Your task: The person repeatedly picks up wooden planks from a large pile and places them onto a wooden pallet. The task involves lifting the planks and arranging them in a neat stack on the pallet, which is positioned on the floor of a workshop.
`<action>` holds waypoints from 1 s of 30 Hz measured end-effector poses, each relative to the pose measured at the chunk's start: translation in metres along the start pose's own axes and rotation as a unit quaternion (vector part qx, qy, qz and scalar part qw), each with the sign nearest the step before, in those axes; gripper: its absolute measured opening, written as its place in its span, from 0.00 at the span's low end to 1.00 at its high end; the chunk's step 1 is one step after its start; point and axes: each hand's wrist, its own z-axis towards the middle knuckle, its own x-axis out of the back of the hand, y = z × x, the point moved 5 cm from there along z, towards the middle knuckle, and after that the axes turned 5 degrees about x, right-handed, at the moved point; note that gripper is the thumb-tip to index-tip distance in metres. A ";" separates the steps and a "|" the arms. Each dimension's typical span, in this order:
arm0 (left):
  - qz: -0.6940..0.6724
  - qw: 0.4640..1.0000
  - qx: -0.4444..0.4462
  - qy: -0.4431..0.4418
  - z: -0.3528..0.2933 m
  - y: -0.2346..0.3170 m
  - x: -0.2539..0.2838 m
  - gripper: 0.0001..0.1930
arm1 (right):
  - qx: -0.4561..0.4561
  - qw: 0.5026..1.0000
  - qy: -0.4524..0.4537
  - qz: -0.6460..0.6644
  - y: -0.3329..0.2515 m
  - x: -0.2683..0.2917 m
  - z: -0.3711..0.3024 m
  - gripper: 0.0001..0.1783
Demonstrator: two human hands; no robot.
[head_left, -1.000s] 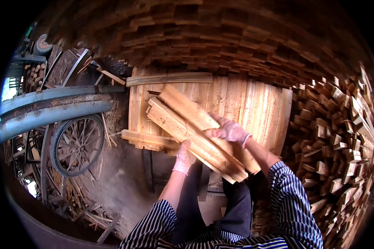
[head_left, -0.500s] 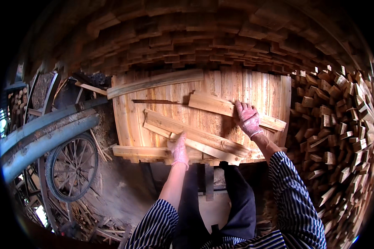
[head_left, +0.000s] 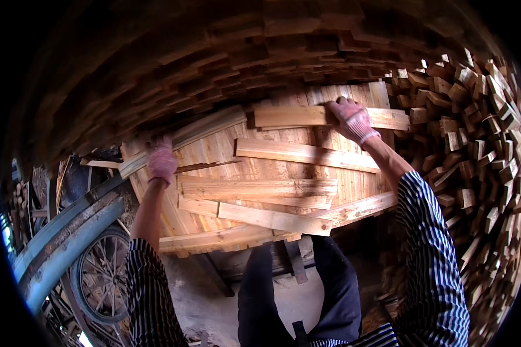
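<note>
My right hand (head_left: pixel 353 121), in a pinkish work glove, has its fingers wrapped over a wooden board (head_left: pixel 295 116) at the far right of a plank-topped table (head_left: pixel 283 168). At the far left, my left hand (head_left: pixel 162 161), gloved alike, grips another long board (head_left: pixel 211 130) lying slantwise; its fingertips are in shadow. Between the hands lies a loose board (head_left: pixel 307 155). Closer to me, a short board (head_left: pixel 272 218) overlaps a grooved board (head_left: pixel 257 188). A thin dark strip (head_left: pixel 208 166) rests just right of my left hand.
Stacked wood pieces rise behind the table (head_left: pixel 243 75), and another big stack (head_left: pixel 463 144) stands at the right. To the left are blue curved metal beams (head_left: pixel 75 243) and a spoked wheel (head_left: pixel 101 274). Further boards (head_left: pixel 359 209) lie along the near edge.
My left hand has left the near boards and reached to the far-left board. My right hand has moved farther away, onto a board at the back. The view has shifted and tilted.
</note>
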 end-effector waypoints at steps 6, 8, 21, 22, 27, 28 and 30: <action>-0.068 0.996 -0.047 -0.029 0.024 0.008 -0.009 0.31 | 0.011 0.997 -0.014 -0.073 0.010 -0.018 0.034 0.32; -0.092 0.994 -0.046 -0.021 0.015 -0.010 -0.019 0.30 | 0.014 0.998 -0.045 -0.050 0.000 -0.021 0.046 0.31; -0.805 0.449 0.385 -0.045 -0.227 0.143 0.012 0.49 | -0.034 0.994 -0.102 0.008 -0.065 -0.074 -0.089 0.45; -0.795 0.440 0.410 -0.079 -0.247 0.160 -0.028 0.47 | -0.009 0.998 -0.043 0.039 -0.066 -0.073 -0.089 0.45; -0.748 0.366 0.513 -0.208 -0.249 0.239 -0.042 0.34 | 0.003 0.997 -0.035 0.076 -0.044 -0.069 -0.087 0.37; -0.814 0.231 0.500 -0.188 -0.249 0.244 -0.016 0.31 | 0.000 0.995 -0.069 0.078 -0.054 -0.056 -0.084 0.36; -0.769 0.245 0.573 -0.144 -0.256 0.222 0.005 0.26 | -0.014 0.983 -0.154 0.097 -0.085 -0.027 -0.077 0.36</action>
